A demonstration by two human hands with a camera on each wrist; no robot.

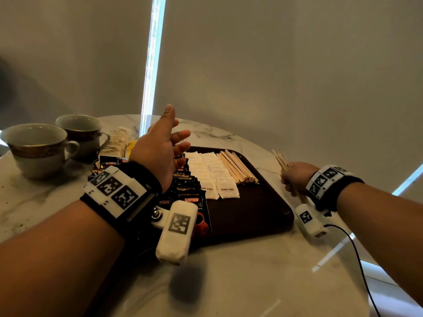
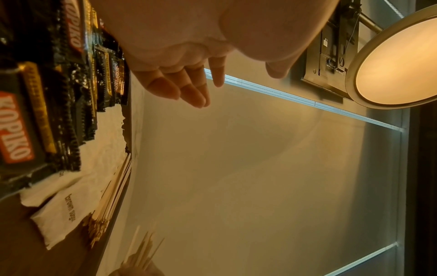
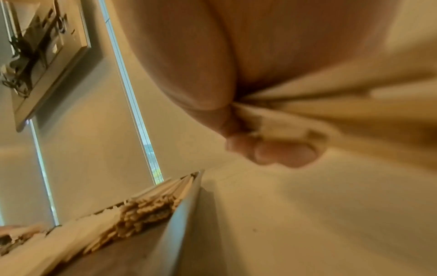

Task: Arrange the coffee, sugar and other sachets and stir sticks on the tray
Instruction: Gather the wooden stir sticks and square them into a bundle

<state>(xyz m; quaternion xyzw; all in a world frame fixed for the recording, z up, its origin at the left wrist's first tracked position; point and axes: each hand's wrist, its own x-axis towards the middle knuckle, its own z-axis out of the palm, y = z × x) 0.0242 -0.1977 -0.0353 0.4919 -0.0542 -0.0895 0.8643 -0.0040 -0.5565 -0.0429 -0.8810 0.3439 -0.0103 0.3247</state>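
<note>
A dark brown tray [image 1: 258, 213] lies on the marble table. On it sit black Kopiko coffee sachets [image 1: 190, 191] at the left, two rows of white brown sugar sachets [image 1: 215, 175] in the middle and a pile of wooden stir sticks [image 1: 238, 167] to their right. My left hand [image 1: 164, 143] hovers above the coffee sachets with straight, spread fingers [image 2: 189, 89] and holds nothing. Right of the tray, my right hand [image 1: 295, 177] grips a bundle of stir sticks [image 1: 281, 160] that pokes up past the fist [image 3: 279, 149].
Two gold-banded cups [image 1: 39, 147] stand at the table's back left. More sachets [image 1: 115, 143] lie loose between the cups and the tray. A black cable [image 1: 359, 259] runs off the table's right edge. The tray's front right part is bare.
</note>
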